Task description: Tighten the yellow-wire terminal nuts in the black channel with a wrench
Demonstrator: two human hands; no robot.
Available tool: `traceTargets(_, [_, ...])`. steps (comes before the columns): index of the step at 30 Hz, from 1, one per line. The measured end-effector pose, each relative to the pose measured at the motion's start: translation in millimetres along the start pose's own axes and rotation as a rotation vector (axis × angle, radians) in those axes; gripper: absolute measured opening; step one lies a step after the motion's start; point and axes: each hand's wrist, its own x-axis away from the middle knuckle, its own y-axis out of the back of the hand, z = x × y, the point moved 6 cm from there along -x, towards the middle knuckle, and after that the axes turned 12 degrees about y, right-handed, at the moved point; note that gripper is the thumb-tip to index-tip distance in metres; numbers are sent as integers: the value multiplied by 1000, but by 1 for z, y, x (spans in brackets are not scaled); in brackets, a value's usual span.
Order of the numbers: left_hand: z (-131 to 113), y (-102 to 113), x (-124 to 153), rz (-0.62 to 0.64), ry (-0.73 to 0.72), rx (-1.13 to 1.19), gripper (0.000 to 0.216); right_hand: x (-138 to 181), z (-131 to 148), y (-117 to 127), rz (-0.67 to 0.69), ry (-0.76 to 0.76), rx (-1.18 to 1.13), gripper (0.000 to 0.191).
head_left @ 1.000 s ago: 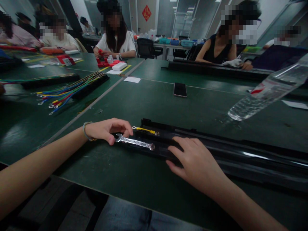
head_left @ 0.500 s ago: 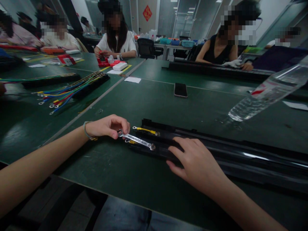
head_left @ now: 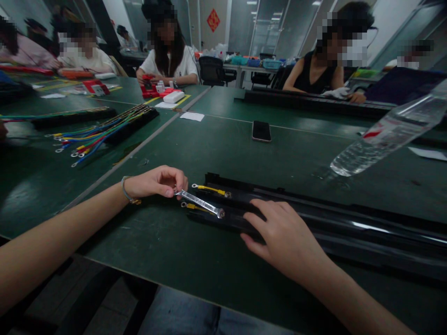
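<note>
While a bundle of coloured wires [head_left: 104, 132] with ring terminals lies at far left on the green table [head_left: 139, 251], left hand [head_left: 157, 181], bracelet [head_left: 126, 190] on wrist, pinches the near end of a silver wrench [head_left: 199, 203] between thumb and fingers. Wrench slants down to the right, far end over the left end of a long black channel [head_left: 335, 223]; can't tell if it's seated on a fastener. Lower yellow lead [head_left: 190, 206] runs partly under the wrench, ring terminal poking out left past the channel. Upper yellow lead [head_left: 211, 189] lies just behind, ring also pointing left. Phone [head_left: 261, 131] lies flat farther back. Right hand [head_left: 279, 232]: fingers loosely spread and bent over the channel, nothing pinched; contact unclear. Clear water bottle [head_left: 384, 132] at far right, behind the channel.
</note>
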Motion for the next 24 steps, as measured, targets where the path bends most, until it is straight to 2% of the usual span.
traceTargets(13, [5,-13,3,195,67,33,20,1,-1,-1,36,-14,-10,25])
traceTargets(24, [6,-14,2,206,83,37,20,0,-2,-3,33,-16,-11,25])
